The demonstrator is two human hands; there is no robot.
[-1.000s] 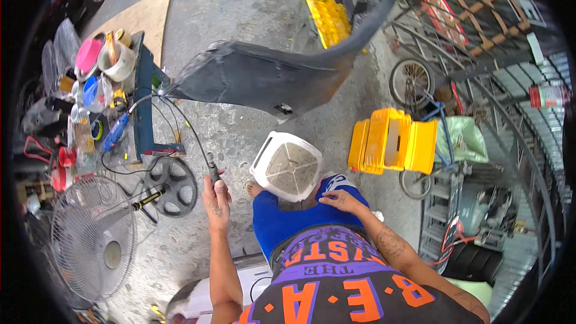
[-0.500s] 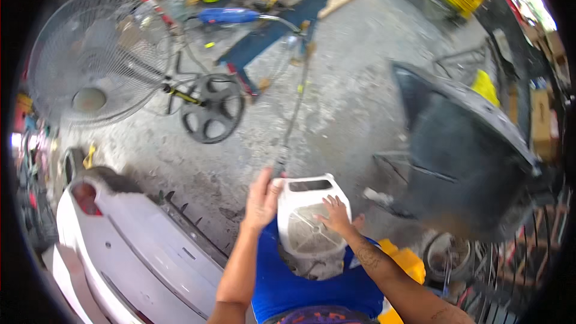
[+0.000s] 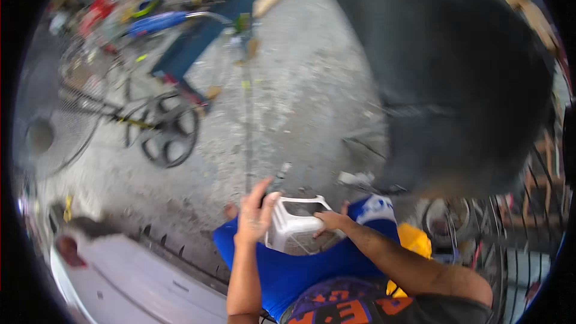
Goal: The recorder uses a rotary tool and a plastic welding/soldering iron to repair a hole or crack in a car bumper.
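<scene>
A white plastic stool (image 3: 292, 225) stands tilted between my knees, with an opening near its far end and a ribbed hollow below. My right hand (image 3: 331, 221) is closed round its right edge, thumb across the top. My left hand (image 3: 257, 219) is raised along the stool's left side, fingers apart and pointing away from me, with nothing seen in it. A small greyish object (image 3: 282, 173) lies just beyond its fingertips, too blurred to name. Whether the left palm touches the stool I cannot tell.
A large dark panel (image 3: 450, 72) fills the right side. At left are a pale vehicle body panel (image 3: 138, 273) and a fan (image 3: 42, 135) with its round black base (image 3: 171, 132). A blue power tool (image 3: 157, 24) lies far left, and a cord (image 3: 248, 126) crosses the concrete.
The view has swung right; the dark panel looms much larger. My right hand has gone from lying spread over the stool to gripping its edge. The stool has tipped and sits nearer me.
</scene>
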